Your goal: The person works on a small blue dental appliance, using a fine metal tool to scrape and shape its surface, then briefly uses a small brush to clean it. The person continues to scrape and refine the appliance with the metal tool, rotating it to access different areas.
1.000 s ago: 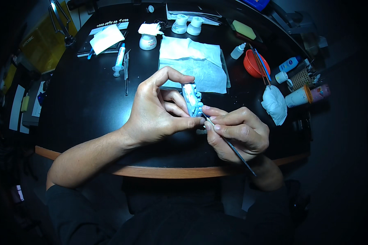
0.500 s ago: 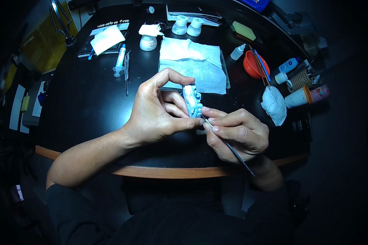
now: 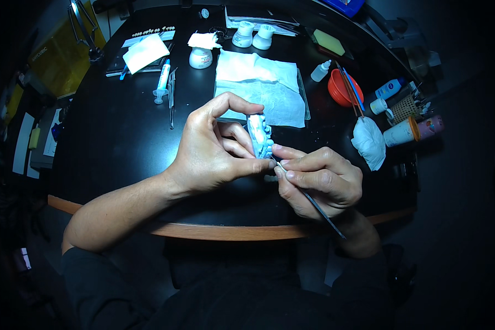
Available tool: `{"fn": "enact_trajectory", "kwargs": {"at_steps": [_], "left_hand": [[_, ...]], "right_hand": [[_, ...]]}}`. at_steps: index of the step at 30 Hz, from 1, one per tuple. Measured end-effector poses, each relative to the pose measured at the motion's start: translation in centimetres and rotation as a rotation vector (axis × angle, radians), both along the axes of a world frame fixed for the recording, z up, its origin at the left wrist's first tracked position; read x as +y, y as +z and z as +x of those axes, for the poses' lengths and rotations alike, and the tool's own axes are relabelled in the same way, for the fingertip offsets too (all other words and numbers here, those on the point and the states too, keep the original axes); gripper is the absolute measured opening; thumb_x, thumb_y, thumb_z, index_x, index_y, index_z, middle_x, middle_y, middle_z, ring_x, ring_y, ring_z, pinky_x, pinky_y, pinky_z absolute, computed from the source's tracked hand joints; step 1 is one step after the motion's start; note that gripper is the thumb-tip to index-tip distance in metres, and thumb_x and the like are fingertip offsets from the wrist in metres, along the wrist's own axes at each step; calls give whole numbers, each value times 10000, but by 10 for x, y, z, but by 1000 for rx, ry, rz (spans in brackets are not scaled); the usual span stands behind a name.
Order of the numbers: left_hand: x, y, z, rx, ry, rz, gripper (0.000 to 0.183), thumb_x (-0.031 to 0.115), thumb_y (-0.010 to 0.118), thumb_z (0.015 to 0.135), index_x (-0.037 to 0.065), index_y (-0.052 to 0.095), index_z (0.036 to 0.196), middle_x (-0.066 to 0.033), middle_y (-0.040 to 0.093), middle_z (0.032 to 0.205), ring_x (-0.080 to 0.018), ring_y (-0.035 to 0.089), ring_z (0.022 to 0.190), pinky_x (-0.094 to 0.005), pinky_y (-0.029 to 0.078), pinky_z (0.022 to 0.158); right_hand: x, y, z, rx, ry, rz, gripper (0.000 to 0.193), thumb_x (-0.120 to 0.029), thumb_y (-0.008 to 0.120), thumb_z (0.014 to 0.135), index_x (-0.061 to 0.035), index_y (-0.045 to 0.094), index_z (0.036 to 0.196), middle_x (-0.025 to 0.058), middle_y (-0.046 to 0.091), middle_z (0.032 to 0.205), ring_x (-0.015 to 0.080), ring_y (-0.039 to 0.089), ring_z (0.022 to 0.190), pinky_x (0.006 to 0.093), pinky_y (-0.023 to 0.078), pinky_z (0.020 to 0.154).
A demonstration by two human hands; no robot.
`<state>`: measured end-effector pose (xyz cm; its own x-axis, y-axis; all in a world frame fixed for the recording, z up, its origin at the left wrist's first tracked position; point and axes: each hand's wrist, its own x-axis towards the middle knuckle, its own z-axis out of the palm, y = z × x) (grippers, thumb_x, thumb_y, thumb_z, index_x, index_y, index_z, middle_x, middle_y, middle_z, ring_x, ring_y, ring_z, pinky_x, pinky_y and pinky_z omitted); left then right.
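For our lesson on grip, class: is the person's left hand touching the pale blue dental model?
Touching. The head view shows the left hand holding the dental model, index finger against its upper end, thumb at its lower end.

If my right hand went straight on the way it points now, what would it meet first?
Probably the blue tooth model in your left hand, near the thumb: your right hand and its thin tool point there. The remaining gap is hard to judge.
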<state>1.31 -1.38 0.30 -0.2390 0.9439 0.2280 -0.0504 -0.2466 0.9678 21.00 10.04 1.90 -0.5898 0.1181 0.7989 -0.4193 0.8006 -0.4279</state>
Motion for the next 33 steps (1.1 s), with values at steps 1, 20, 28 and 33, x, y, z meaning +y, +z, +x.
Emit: {"fn": "enact_trajectory", "kwargs": {"at_steps": [1, 20, 28, 33], "left_hand": [[0, -1, 0, 0, 0, -1, 629, -81, 919, 750, -72, 582, 1280, -185, 679, 1186, -137, 765, 891, -227, 681, 758], [2, 0, 0, 5, -28, 34, 631, -108, 907, 751, -83, 587, 1294, -213, 695, 1166, -145, 774, 854, -242, 682, 742], [12, -1, -24, 476, 188, 291, 602, 72, 962, 739, -46, 677, 1256, -118, 706, 1074, -81, 724, 747, -199, 623, 646], [15, -4, -38, 839, 206, 371, 641, 242, 928, 714, -42, 726, 1251, -157, 742, 1161, -126, 693, 706, -246, 581, 615]], "right_hand": [[0, 0, 0, -5, 2, -1, 176, 122, 822, 782, 31, 762, 920, 135, 723, 861, 220, 799, 793, 426, 697, 889], [4, 3, 2, -11, 1, 30, 166, 110, 822, 757, 31, 745, 881, 132, 723, 834, 241, 805, 777, 378, 705, 839], [27, 17, 14, -188, -151, -123, 159, -84, 592, 876, 62, 652, 853, 228, 705, 1009, 360, 754, 1026, 384, 589, 841], [29, 29, 18, -545, -274, -94, 216, 67, 527, 864, 75, 697, 996, 187, 661, 1028, 254, 694, 894, 339, 532, 774]]}}
